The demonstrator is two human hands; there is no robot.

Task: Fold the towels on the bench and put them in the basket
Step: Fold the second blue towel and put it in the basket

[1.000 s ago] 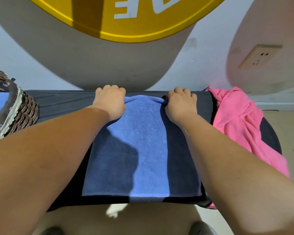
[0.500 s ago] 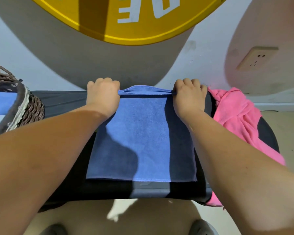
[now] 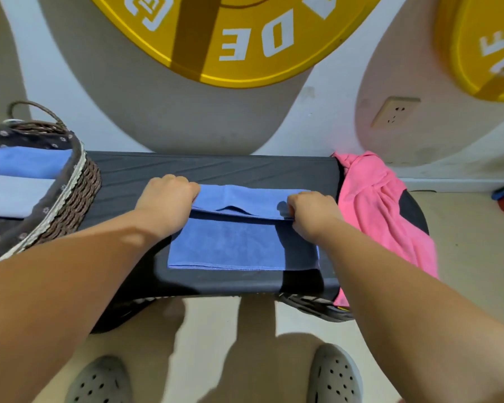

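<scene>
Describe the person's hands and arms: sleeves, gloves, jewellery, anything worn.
The left hand and right hand are bare: no gloves, rings or watch show. Both forearms are uncovered, with no sleeve reaching into view.

Basket [image 3: 79, 193] at bench [image 3: 216, 170] left end; half-folded towel [image 3: 230, 245] centre; crumpled towel [image 3: 373, 205] draped over right end.

- The left hand [image 3: 169, 199] and the right hand [image 3: 312, 212] are gripping the edge of the upper layer of the blue towel [image 3: 239, 245], which is lying partly folded on the black tabletop [image 3: 216, 170].
- A pink towel [image 3: 381, 210] is hanging crumpled over the tabletop's right end.
- A wicker basket [image 3: 82, 196] is standing at the left end, holding a folded blue towel [image 3: 26, 165].
</scene>
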